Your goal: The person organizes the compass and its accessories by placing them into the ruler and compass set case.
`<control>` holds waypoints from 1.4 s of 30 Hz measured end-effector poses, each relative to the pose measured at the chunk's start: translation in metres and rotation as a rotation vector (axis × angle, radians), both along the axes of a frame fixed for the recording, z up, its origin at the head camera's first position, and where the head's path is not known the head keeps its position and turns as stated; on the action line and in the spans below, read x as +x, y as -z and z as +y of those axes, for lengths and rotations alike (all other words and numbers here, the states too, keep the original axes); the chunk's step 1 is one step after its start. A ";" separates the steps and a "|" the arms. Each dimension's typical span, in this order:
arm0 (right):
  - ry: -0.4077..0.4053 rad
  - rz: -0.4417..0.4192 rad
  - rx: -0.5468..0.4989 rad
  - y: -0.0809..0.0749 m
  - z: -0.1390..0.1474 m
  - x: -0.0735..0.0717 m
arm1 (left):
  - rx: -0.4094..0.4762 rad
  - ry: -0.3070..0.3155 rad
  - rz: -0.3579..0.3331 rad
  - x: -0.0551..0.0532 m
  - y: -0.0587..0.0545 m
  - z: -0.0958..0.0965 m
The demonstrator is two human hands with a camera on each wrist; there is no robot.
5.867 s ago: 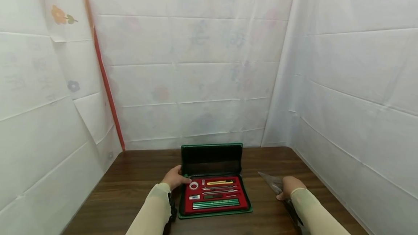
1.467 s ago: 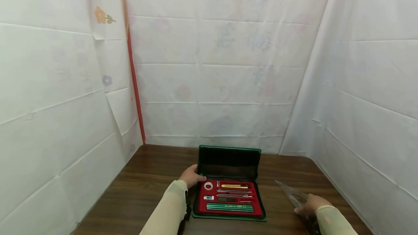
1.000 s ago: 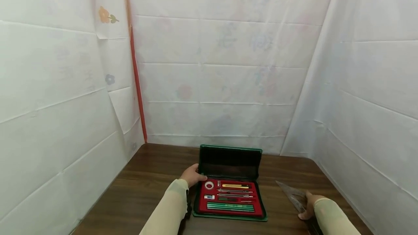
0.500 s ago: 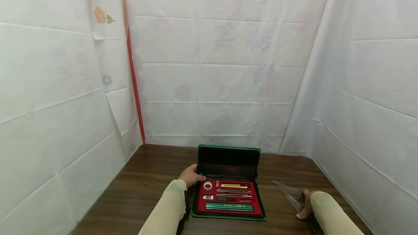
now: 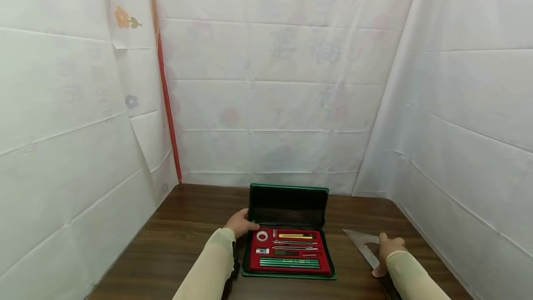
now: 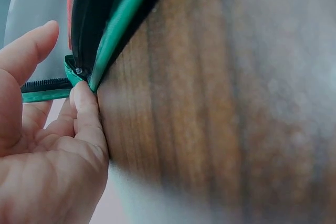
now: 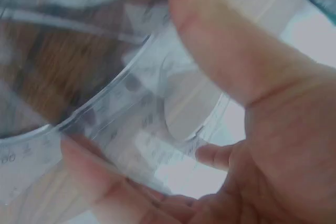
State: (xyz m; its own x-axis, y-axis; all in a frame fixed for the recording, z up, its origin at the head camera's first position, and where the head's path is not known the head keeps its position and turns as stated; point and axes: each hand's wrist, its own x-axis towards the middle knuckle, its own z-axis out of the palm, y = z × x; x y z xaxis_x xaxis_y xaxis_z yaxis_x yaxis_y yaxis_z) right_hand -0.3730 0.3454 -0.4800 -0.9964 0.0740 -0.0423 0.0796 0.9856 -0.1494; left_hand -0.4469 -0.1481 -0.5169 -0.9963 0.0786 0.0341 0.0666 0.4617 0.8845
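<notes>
A zip-up drawing-set case [image 5: 291, 278] with green edging lies unfolded, its lid [image 5: 287, 203] standing up at the back. My left hand [image 5: 239, 224] holds its left side by the hinge. In the left wrist view the fingers [image 6: 86, 108] meet the green corner while the thumb [image 6: 37, 48] lies across from them. To the case's right, my right hand [image 5: 389, 250] grips a clear plastic set square [image 5: 357, 239], its tip pointing left and away. The right wrist view shows clear overlapping plastic with a curved edge and printed marks [image 7: 131, 124] between thumb and fingers.
The case's red insert [image 5: 255, 266] carries a tape roll [image 5: 257, 234], a yellow cutter [image 5: 291, 236], compasses [image 5: 293, 248], an eraser [image 5: 262, 251] and several green pencils [image 5: 289, 262]. White sheeting [image 5: 266, 105] closes in the brown table [image 5: 195, 216] at the back and both sides.
Since the earliest frame the right hand has drawn the set square nearer to me. Over the last second its wrist has turned and the square's cut-out shows more fully. The left hand has stayed at the case.
</notes>
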 end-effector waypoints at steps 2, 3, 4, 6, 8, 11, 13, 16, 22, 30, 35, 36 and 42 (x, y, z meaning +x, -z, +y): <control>0.005 0.028 -0.007 0.001 -0.008 0.001 | -0.008 -0.002 0.000 -0.001 0.000 -0.002; 0.001 0.045 0.002 0.000 -0.014 0.003 | -0.010 -0.004 0.001 -0.001 0.000 -0.003; -0.001 0.069 0.014 0.000 -0.019 0.006 | -0.011 -0.009 0.000 -0.001 -0.001 -0.004; -0.007 0.121 0.044 -0.002 -0.029 0.012 | -0.016 -0.009 0.010 -0.002 -0.002 -0.005; -0.017 0.168 0.081 -0.004 -0.039 0.020 | -0.013 -0.006 0.017 -0.002 -0.002 -0.005; -0.024 0.221 0.119 -0.006 -0.048 0.029 | 0.004 -0.005 0.006 -0.001 -0.001 -0.005; -0.029 0.254 0.123 -0.006 -0.051 0.034 | 0.015 -0.003 -0.005 0.000 0.000 -0.004; -0.036 0.297 0.110 -0.008 -0.052 0.037 | 0.026 0.005 -0.017 0.002 0.001 -0.003; -0.084 0.322 0.073 -0.035 -0.049 0.035 | 0.035 0.014 -0.014 0.002 0.001 -0.001; -0.174 0.419 0.046 -0.078 -0.059 0.033 | 0.032 0.002 -0.003 0.000 -0.002 0.001; -0.239 0.489 0.035 -0.083 -0.067 0.031 | 0.031 0.002 -0.004 0.001 -0.001 0.001; -0.253 0.511 0.036 -0.082 -0.068 0.031 | 0.031 0.003 -0.003 0.001 -0.001 0.001; -0.358 0.705 0.068 -0.089 -0.086 0.022 | 0.034 0.005 0.003 0.001 -0.002 -0.001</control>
